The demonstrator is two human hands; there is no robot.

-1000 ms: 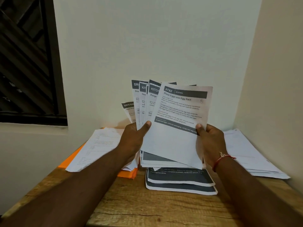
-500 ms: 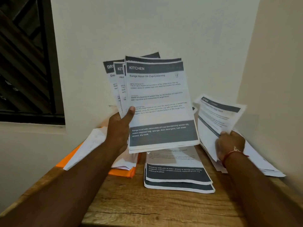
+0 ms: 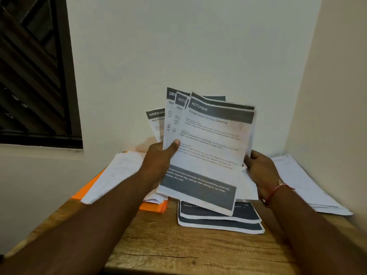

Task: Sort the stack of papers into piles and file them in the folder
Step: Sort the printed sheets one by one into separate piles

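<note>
My left hand (image 3: 158, 160) grips a fanned stack of printed papers (image 3: 210, 147) upright above the table, thumb on the front. The front sheet is headed "KITCHEN, Range Hood Oil Cup Cleaning"; sheets headed "KITCHEN" and "DRESSING" fan out behind it to the left. My right hand (image 3: 261, 171), with a red thread on the wrist, holds the right edge of the front sheet, fingers hidden behind the paper. Below lies a centre pile (image 3: 220, 222) of sheets with dark bands. A right pile (image 3: 309, 185) of white sheets lies by the side wall. An orange folder (image 3: 154, 208) lies at the left under a left pile (image 3: 119, 172).
The papers lie on a wooden table (image 3: 178, 247) set in a corner, with a white wall behind and another on the right. A dark window (image 3: 31, 80) is at the left. Bare wood shows along the table's front edge.
My right hand carried the egg-rack sheet off the stack to the right pile, left it there, and came back to the front sheet's right edge. The stack rose, then lowered and tilted.
</note>
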